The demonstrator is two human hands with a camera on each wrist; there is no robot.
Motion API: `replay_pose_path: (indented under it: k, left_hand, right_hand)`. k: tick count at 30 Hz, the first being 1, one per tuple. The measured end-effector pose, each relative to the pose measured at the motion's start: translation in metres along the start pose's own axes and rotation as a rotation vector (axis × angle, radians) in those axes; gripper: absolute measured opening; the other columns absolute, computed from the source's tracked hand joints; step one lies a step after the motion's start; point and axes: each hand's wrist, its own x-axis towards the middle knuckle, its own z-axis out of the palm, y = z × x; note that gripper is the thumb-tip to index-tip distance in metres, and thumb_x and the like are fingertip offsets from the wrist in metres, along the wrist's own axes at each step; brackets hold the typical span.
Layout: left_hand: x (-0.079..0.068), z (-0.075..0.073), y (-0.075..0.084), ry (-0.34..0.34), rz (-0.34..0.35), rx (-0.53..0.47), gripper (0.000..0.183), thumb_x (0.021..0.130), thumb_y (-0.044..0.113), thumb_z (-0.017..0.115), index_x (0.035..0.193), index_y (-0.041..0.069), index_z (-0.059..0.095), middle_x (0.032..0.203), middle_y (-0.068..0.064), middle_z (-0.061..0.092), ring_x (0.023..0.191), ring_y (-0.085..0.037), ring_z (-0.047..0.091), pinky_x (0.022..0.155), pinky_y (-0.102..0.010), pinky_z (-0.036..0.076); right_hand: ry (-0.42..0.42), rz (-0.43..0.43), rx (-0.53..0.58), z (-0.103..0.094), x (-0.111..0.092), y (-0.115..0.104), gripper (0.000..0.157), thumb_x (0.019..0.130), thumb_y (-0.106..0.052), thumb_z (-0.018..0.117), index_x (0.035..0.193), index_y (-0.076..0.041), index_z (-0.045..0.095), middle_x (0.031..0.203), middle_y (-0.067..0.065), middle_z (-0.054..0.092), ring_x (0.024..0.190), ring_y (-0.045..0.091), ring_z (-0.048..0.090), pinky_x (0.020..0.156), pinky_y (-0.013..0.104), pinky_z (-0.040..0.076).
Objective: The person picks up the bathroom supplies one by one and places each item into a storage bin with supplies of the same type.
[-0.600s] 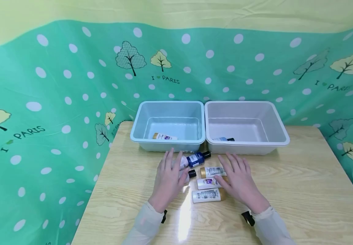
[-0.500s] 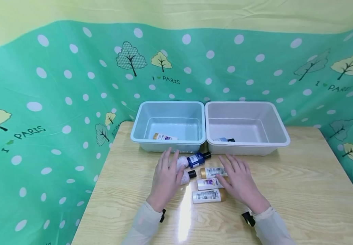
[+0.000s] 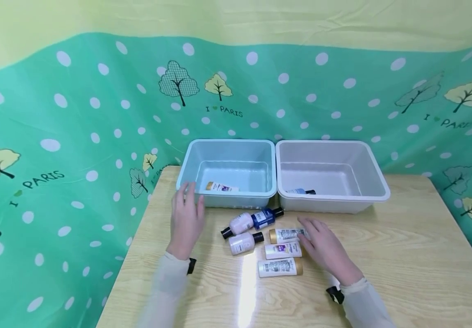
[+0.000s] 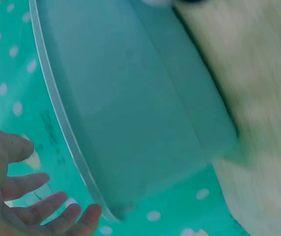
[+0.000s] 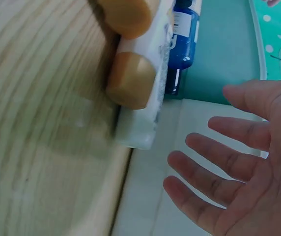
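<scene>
My left hand (image 3: pixel 187 223) is at the front left corner of the light blue bin (image 3: pixel 228 200), fingers spread and holding nothing. In the left wrist view its fingertips are near the bin's rim (image 4: pixel 64 123). My right hand (image 3: pixel 327 248) hovers with extended fingers at the right end of three white tubes with gold caps, the back tube (image 3: pixel 287 235), middle tube (image 3: pixel 283 250) and front tube (image 3: pixel 279 268). Left of them lie two pale pink bottles with black caps, one (image 3: pixel 242 243) in front of the other (image 3: pixel 241 223). A dark blue bottle (image 3: pixel 263 219) touches the rear pink one.
A grey bin (image 3: pixel 334 204) stands right beside the blue one at the table's back. Inside the blue bin lies a white gold-capped tube (image 3: pixel 223 187); inside the grey, a blue black-capped bottle (image 3: pixel 297 191). A patterned green cloth (image 3: pixel 322 100) hangs behind the wooden table (image 3: pixel 404 255).
My left hand has moved left and away from the pink bottles, up to the blue bin's corner, uncovering both bottles. The right hand has shifted slightly to the right.
</scene>
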Motion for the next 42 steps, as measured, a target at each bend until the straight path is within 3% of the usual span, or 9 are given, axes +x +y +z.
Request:
replay_pose_path:
  k: [6, 10, 16, 21, 24, 32, 36, 42]
  left_hand:
    - [0.011, -0.005, -0.025, 0.014, -0.099, -0.054, 0.042, 0.096, 0.014, 0.049, 0.134, -0.002, 0.042, 0.135, -0.024, 0.037, 0.12, -0.04, 0.038, 0.091, -0.052, 0.041]
    - [0.016, -0.005, -0.039, -0.023, -0.189, -0.133, 0.046, 0.096, 0.017, 0.049, 0.137, -0.002, 0.037, 0.137, -0.023, 0.035, 0.123, -0.038, 0.036, 0.097, -0.05, 0.037]
    - [0.017, -0.005, -0.054, -0.096, -0.378, -0.313, 0.051, 0.096, 0.025, 0.05, 0.139, 0.001, 0.036, 0.134, -0.02, 0.04, 0.115, -0.034, 0.045, 0.085, -0.044, 0.048]
    - [0.019, -0.003, -0.064, -0.123, -0.488, -0.465, 0.05, 0.093, 0.03, 0.056, 0.135, 0.007, 0.045, 0.128, -0.012, 0.051, 0.111, -0.026, 0.051, 0.084, -0.043, 0.048]
    - [0.02, -0.002, -0.069, -0.139, -0.515, -0.501, 0.047, 0.092, 0.032, 0.057, 0.133, 0.009, 0.049, 0.127, -0.01, 0.053, 0.11, -0.025, 0.052, 0.082, -0.042, 0.049]
    - [0.022, -0.002, -0.069, -0.149, -0.519, -0.543, 0.046, 0.091, 0.032, 0.058, 0.13, 0.008, 0.052, 0.123, -0.01, 0.056, 0.106, -0.024, 0.054, 0.077, -0.036, 0.052]
    - [0.021, -0.002, -0.069, -0.142, -0.524, -0.539, 0.045, 0.091, 0.033, 0.058, 0.13, 0.009, 0.052, 0.12, -0.01, 0.058, 0.105, -0.023, 0.055, 0.075, -0.033, 0.053]
    - [0.021, -0.002, -0.07, -0.134, -0.515, -0.544, 0.046, 0.091, 0.032, 0.058, 0.129, 0.006, 0.052, 0.117, -0.012, 0.059, 0.103, -0.024, 0.056, 0.072, -0.03, 0.054]
  right_hand:
    - [-0.058, 0.05, 0.125, 0.006, -0.001, 0.009, 0.045, 0.09, -0.021, 0.061, 0.13, -0.005, 0.049, 0.124, 0.013, 0.051, 0.114, 0.03, 0.047, 0.092, 0.048, 0.042]
    - [-0.083, 0.095, 0.177, 0.009, 0.0, 0.014, 0.044, 0.09, -0.02, 0.062, 0.13, -0.006, 0.049, 0.124, 0.011, 0.051, 0.114, 0.029, 0.047, 0.092, 0.048, 0.042]
    - [-0.152, 0.141, 0.199, 0.016, 0.002, 0.019, 0.043, 0.09, -0.017, 0.062, 0.129, -0.005, 0.05, 0.121, 0.012, 0.054, 0.111, 0.028, 0.05, 0.091, 0.048, 0.043]
    - [-0.206, 0.142, 0.179, 0.019, 0.005, 0.026, 0.04, 0.088, -0.011, 0.062, 0.126, -0.002, 0.053, 0.118, 0.015, 0.056, 0.108, 0.032, 0.052, 0.09, 0.049, 0.043]
    - [-0.224, 0.139, 0.19, 0.018, 0.007, 0.03, 0.039, 0.086, -0.011, 0.065, 0.123, -0.002, 0.055, 0.114, 0.014, 0.057, 0.103, 0.03, 0.054, 0.087, 0.048, 0.044]
    - [-0.206, 0.135, 0.245, 0.015, 0.007, 0.034, 0.038, 0.08, -0.011, 0.072, 0.116, -0.004, 0.061, 0.1, 0.005, 0.056, 0.083, 0.015, 0.051, 0.069, 0.031, 0.045]
    - [-0.231, 0.148, 0.305, 0.017, 0.007, 0.036, 0.04, 0.08, -0.01, 0.072, 0.118, -0.004, 0.06, 0.108, 0.006, 0.059, 0.09, 0.016, 0.055, 0.075, 0.034, 0.048]
    - [-0.271, 0.259, 0.488, 0.017, 0.007, 0.039, 0.039, 0.081, -0.013, 0.072, 0.117, -0.009, 0.06, 0.106, 0.003, 0.061, 0.092, 0.017, 0.057, 0.078, 0.036, 0.049]
